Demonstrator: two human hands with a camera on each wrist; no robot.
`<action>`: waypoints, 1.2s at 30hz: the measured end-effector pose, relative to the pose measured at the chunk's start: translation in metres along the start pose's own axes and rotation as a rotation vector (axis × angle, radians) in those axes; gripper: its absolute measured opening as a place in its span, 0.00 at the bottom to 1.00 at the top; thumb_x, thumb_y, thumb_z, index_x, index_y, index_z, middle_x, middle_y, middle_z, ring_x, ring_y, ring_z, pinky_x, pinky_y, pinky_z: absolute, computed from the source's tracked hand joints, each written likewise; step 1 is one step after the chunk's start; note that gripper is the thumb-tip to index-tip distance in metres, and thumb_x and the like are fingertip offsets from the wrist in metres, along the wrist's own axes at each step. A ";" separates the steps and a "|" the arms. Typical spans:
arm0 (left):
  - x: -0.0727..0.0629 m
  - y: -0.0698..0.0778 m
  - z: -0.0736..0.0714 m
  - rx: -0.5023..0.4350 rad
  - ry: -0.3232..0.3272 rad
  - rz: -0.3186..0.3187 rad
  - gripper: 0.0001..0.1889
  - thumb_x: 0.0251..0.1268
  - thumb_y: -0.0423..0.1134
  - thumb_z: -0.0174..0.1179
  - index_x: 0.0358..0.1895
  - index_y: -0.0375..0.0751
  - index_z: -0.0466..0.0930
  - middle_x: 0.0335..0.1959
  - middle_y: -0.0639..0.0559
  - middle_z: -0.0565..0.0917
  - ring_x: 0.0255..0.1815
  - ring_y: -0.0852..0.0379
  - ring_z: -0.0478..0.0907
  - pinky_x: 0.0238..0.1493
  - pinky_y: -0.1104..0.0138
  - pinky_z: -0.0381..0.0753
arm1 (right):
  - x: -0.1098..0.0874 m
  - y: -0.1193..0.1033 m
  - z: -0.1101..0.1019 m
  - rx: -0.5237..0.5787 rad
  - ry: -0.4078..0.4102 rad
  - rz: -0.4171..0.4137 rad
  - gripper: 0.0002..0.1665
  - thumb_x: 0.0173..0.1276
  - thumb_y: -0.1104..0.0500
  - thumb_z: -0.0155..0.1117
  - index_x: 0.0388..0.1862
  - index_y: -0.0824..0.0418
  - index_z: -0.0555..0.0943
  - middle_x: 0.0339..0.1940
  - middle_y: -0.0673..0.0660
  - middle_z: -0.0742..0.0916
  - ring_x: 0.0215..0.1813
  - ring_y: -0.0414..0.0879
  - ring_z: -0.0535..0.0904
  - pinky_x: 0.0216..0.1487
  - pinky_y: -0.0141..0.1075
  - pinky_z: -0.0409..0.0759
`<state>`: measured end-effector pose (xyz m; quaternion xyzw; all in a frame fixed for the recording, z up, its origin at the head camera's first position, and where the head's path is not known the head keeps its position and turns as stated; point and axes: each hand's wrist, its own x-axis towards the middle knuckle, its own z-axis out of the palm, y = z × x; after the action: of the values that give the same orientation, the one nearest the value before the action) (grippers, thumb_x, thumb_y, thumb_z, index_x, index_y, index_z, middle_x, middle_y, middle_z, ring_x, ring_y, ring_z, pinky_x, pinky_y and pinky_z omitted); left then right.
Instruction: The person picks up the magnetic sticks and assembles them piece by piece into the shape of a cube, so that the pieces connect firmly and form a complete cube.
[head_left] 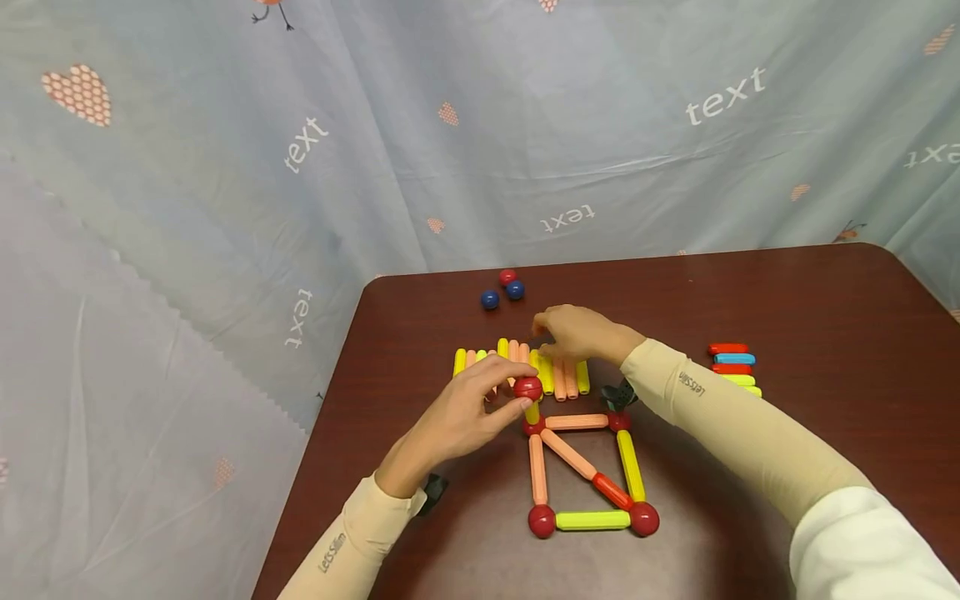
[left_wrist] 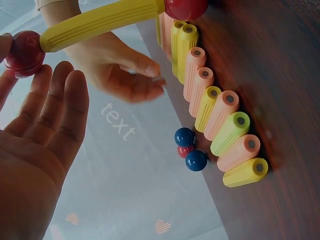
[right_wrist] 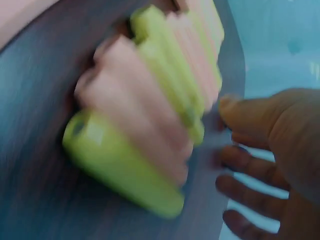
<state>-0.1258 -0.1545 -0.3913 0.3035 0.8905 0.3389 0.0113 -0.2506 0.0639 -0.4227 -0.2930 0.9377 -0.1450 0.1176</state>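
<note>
My left hand (head_left: 468,408) pinches a red ball (head_left: 528,388) between thumb and fingers. Below that ball, a yellow magnetic rod (left_wrist: 102,25) stands up from another red ball (left_wrist: 186,6) at one corner of a flat frame. The frame joins red balls with pink, yellow and green rods; a pink rod (head_left: 567,454) and a red rod (head_left: 612,492) make its diagonal. My right hand (head_left: 588,332) hovers at the far side of a row of loose pink, yellow and green rods (head_left: 559,379), its fingers (right_wrist: 252,192) apart and holding nothing.
Behind the row, two blue balls (head_left: 490,299) and a red ball (head_left: 507,277) sit near the table's far edge. Several short red, blue and green rods (head_left: 734,359) lie to the right, beyond the right forearm. A patterned curtain (head_left: 480,150) hangs behind the brown table (head_left: 825,317).
</note>
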 end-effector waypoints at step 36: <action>0.009 0.002 0.005 -0.016 -0.018 -0.027 0.22 0.65 0.41 0.70 0.62 0.52 0.80 0.51 0.56 0.81 0.45 0.52 0.80 0.45 0.65 0.86 | -0.075 0.042 -0.002 0.124 0.046 0.271 0.22 0.71 0.53 0.64 0.57 0.67 0.80 0.35 0.57 0.85 0.29 0.45 0.78 0.31 0.34 0.77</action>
<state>-0.1313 -0.1457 -0.3922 0.2943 0.8916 0.3432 0.0266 -0.2127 0.1409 -0.4249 -0.1527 0.9603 -0.1921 0.1325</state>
